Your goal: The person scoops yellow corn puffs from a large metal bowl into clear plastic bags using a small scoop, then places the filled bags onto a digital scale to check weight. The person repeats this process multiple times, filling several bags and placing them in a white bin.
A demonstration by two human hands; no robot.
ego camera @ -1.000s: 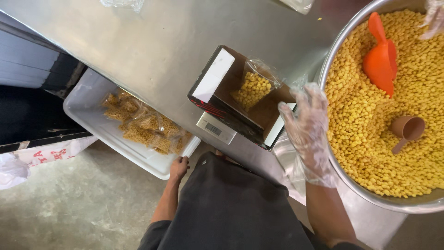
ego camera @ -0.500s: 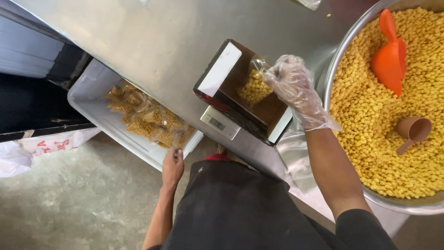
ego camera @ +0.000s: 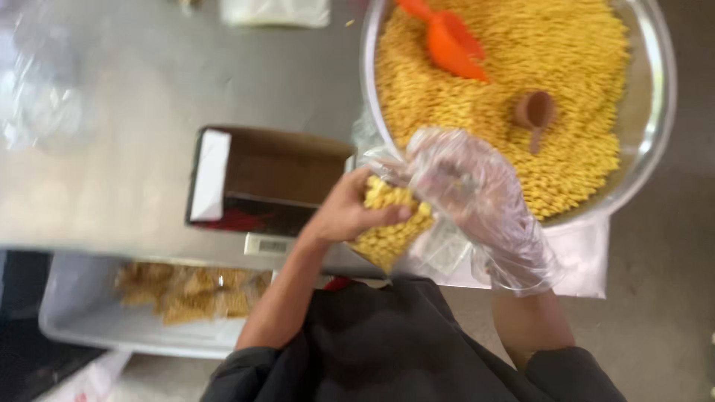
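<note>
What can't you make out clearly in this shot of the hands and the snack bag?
Head view only:
- Clear bag of yellow snacks: its mouth is hidden between left hand and gloved right hand.
- Scale: display blurred.
- Packets in the grey tray: motion-blurred.
- Orange scoop: handle cut off by the top edge.

Light: bright, even and soft across the steel table [ego camera: 134,97], source not visible.
Glare: pale sheen on the tabletop; a thin highlight along the rim of the metal bowl [ego camera: 655,89].
Shadows: weak; the open box [ego camera: 275,175] is dark inside, the apron black and without detail.
Blur: motion smear over the whole frame, heaviest at the left edge and on the grey tub [ego camera: 74,327].
Focus: the gloved right hand [ego camera: 477,197] and yellow snack pieces [ego camera: 536,67] read soft.
</note>
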